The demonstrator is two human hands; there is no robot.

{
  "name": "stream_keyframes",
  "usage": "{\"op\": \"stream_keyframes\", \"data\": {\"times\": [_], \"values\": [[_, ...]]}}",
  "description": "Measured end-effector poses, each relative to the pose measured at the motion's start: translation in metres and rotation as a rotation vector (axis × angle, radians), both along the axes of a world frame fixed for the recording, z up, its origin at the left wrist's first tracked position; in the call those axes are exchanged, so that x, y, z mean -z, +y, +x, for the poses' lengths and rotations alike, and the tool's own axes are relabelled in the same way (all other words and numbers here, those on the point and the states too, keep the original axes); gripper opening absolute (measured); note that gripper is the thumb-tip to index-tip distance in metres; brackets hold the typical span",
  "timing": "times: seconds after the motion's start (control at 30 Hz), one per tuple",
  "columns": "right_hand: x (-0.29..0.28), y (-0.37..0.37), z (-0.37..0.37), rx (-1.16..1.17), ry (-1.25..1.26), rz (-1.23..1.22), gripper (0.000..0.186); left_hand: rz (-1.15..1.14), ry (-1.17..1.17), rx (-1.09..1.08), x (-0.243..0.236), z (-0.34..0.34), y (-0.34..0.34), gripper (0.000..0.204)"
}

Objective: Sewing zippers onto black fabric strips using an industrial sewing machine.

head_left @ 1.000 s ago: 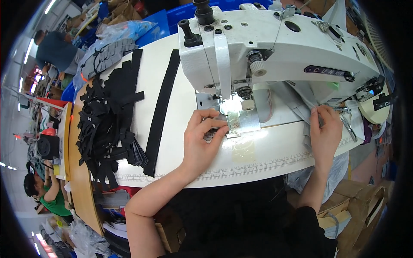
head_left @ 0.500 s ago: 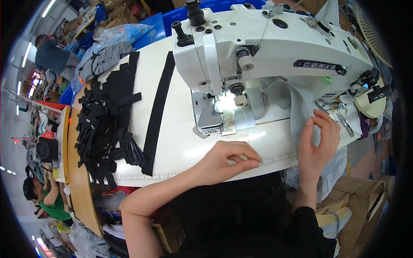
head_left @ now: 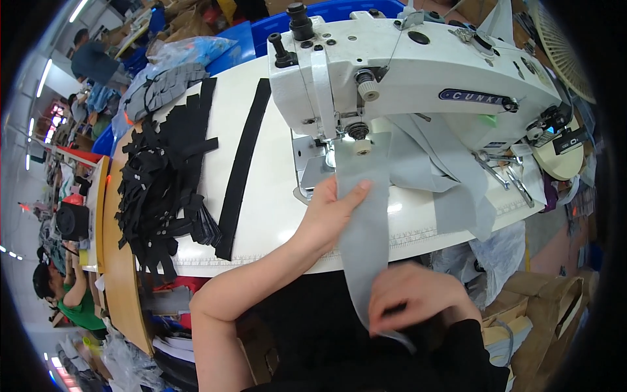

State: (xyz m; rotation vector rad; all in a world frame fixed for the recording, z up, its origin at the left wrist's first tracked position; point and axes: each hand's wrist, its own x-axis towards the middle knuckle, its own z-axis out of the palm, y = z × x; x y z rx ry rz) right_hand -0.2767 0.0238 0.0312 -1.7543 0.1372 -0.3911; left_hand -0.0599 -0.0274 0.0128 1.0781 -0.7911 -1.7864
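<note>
A light grey fabric strip (head_left: 366, 228) runs from under the head of a white sewing machine (head_left: 398, 81) down over the table's front edge. My left hand (head_left: 330, 212) grips its left side just before the needle area, thumb on top and fingers beneath. Below the table edge my right hand (head_left: 418, 297), blurred, is closed on the strip's lower end. More grey fabric pieces (head_left: 431, 163) lie under the machine arm. The needle and presser foot are mostly hidden behind the strip.
A single black strip (head_left: 245, 170) lies on the white table, left of the machine. Farther left is a heap of black strips (head_left: 157, 189). Metal scissors (head_left: 516, 183) lie at the right. Two people work in the left background; a fan (head_left: 565, 49) stands far right.
A grey strip has come from the right to the needle area. My left hand moved up and closed on it; my right hand moved down and left to its lower end.
</note>
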Motion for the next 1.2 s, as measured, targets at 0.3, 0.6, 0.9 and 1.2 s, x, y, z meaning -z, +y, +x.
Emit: {"op": "stream_keyframes", "data": {"times": [0.3,0.6,0.9,1.2], "values": [[0.016,-0.126,-0.039,1.197,0.633,-1.056,0.050,-0.032,-0.156,0.081,-0.001,0.027,0.017,0.029],[-0.017,-0.052,0.031,1.120,0.370,-0.656,0.040,-0.241,-0.157,0.133,0.005,0.044,0.029,0.025],[0.014,-0.050,0.052,0.828,0.166,0.250,0.021,-0.318,-0.372,0.169,0.014,0.068,0.042,0.018],[0.029,-0.053,0.056,1.074,0.291,-0.191,0.019,-0.584,-1.283,-0.864,-0.025,0.238,0.005,0.016]]}}
